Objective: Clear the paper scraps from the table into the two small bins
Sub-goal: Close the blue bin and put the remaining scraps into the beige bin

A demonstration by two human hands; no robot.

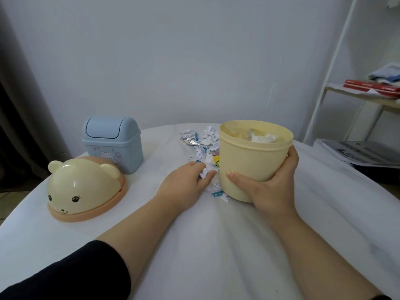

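My right hand (270, 185) grips the yellow bin (249, 156), thumb on its front, fingers behind; the bin is lidless, tilted a little, with white paper inside. My left hand (188, 182) lies on the table just left of the bin, its fingers curled round a clump of white paper scraps (205, 172). More scraps, some with blue print, and a piece of foil (190, 140) trail from my fingers toward the table's far edge. A blue swing-lid bin (112, 144) stands at the far left, lid closed.
The yellow bin's bear-face lid (84, 189) lies on the table at the left, in front of the blue bin. The white cloth on the table (216, 245) is wrinkled. A white shelf rack (346, 92) with red boxes stands at the right; papers lie below it.
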